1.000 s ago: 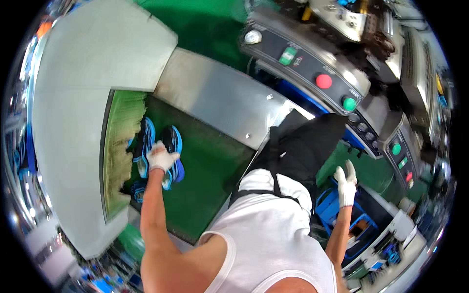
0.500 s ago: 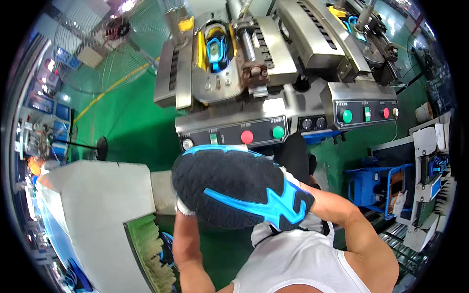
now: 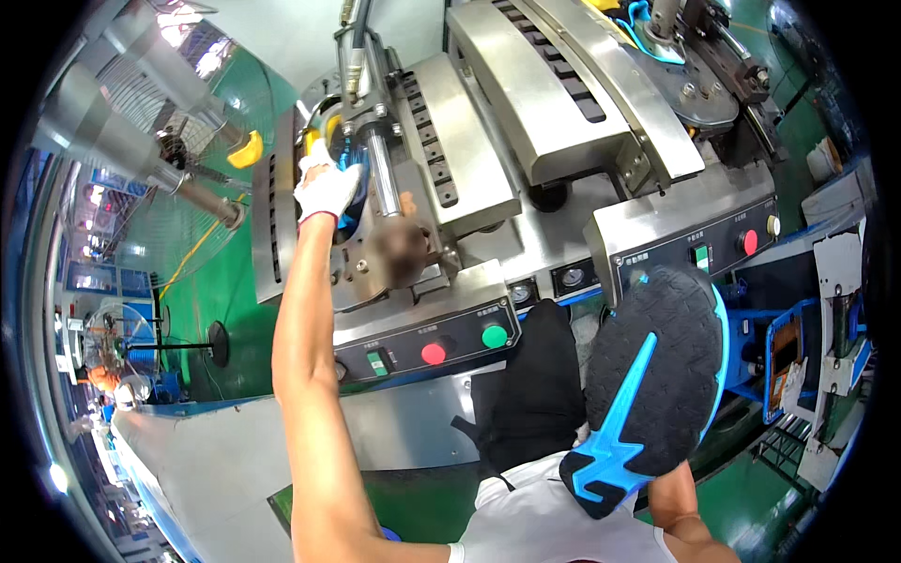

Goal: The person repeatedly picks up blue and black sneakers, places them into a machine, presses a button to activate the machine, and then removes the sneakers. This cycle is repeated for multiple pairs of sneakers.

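Note:
My left hand [image 3: 328, 186], in a white glove, reaches into the left station of the metal press [image 3: 479, 141]. It grips a blue and dark shoe [image 3: 347, 220] seated there, thumb to the right; the fingertips are partly hidden. At the right, a second shoe [image 3: 657, 375] is held up with its black, blue-striped sole facing me. My right hand is hidden behind this shoe; only the forearm [image 3: 674, 497] shows below it. The raised shoe is close to my body, in front of the right control panel [image 3: 694, 249].
Metal cylinders with a yellow pad [image 3: 246, 150] stand at upper left, before a wire fan guard. The left control panel [image 3: 427, 347] has red and green buttons. Another blue shoe part [image 3: 648, 38] sits in the right station. A blue cart [image 3: 784, 361] and grey cabinet [image 3: 197, 469] flank me.
The sole-up shoe has moved from the middle to the right, with my right arm. My left hand has left it and reached up into the press. The cylinders at left now stand away from the station.

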`<state>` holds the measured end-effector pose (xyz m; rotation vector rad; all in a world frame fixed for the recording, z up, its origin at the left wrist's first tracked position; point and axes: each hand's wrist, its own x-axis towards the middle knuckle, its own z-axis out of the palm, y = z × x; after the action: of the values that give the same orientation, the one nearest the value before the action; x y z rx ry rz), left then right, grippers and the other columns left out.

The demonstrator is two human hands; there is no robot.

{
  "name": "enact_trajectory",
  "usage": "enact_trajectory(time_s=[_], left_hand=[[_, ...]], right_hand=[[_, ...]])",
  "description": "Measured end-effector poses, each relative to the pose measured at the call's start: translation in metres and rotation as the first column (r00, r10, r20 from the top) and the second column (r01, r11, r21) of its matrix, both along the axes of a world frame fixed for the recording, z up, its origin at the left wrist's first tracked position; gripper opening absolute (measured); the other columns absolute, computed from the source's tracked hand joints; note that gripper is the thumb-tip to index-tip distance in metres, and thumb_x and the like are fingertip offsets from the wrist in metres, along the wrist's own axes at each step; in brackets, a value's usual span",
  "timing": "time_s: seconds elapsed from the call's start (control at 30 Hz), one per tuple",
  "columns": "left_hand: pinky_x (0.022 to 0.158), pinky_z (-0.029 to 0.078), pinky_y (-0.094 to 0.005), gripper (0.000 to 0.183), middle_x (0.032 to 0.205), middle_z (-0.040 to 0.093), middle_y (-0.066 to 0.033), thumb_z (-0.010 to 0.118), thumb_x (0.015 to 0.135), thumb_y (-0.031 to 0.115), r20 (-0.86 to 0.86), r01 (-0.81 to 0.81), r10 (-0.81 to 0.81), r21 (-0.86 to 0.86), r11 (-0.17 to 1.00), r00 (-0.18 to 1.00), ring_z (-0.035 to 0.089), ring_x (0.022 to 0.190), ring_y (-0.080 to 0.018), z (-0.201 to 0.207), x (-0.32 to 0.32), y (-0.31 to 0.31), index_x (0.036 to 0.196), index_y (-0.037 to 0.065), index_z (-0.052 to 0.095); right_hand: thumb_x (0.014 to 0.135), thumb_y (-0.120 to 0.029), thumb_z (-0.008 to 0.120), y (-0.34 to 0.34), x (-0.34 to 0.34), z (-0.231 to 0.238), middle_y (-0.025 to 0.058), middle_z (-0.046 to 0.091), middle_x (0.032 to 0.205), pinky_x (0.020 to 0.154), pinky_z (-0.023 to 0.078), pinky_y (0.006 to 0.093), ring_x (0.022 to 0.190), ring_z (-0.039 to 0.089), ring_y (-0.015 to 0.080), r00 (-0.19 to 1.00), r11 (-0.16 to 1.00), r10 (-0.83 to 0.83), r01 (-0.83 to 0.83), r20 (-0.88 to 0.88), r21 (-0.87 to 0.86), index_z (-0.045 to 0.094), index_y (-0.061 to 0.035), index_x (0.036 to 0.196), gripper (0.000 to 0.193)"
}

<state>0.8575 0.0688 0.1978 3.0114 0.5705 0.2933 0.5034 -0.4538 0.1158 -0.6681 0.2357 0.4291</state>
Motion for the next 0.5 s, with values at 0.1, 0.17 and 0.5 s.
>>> enact_trajectory(time_s=[0.1,0.17,0.5], left_hand=[[0.109,0.049,-0.0508,0.079,0.141,0.06,-0.0285,0.074,0.083,0.049,-0.075,-0.038,0.039,0.01,0.999,0.996,0.063,0.128,-0.0442,0.011,0.018,0.004,0.147,0.009,0.05],[0.109,0.05,-0.0489,0.078,0.139,0.062,-0.0273,0.077,0.081,0.046,-0.095,-0.013,0.009,-0.039,0.999,0.995,0.063,0.127,-0.0428,0.027,0.018,0.016,0.144,0.006,0.054],[0.111,0.048,-0.0397,0.061,0.135,0.063,-0.0206,0.085,0.084,0.011,0.642,0.259,-0.101,-0.158,0.953,0.76,0.063,0.124,-0.0304,0.119,-0.207,0.009,0.137,-0.003,0.058]], right_hand=[[0.094,-0.007,0.062,-0.014,-0.02,-0.003,0.0226,0.052,0.155,0.102,0.052,0.0504,0.127,0.061,0.0362,0.995,0.995,-0.103,0.103,-0.016,0.008,0.035,-0.0039,0.164,0.075],[0.091,-0.003,0.064,-0.015,-0.025,-0.005,0.0235,0.053,0.154,0.1,0.052,0.0497,0.124,0.062,0.0362,0.992,0.992,-0.124,0.124,-0.003,0.022,0.034,-0.0033,0.164,0.079],[0.079,0.016,0.069,0.039,0.012,0.015,0.0206,0.068,0.131,0.072,0.064,0.0374,0.093,0.075,0.0282,0.994,0.999,-0.027,0.03,-0.106,0.026,0.044,-0.0033,0.157,0.084]])
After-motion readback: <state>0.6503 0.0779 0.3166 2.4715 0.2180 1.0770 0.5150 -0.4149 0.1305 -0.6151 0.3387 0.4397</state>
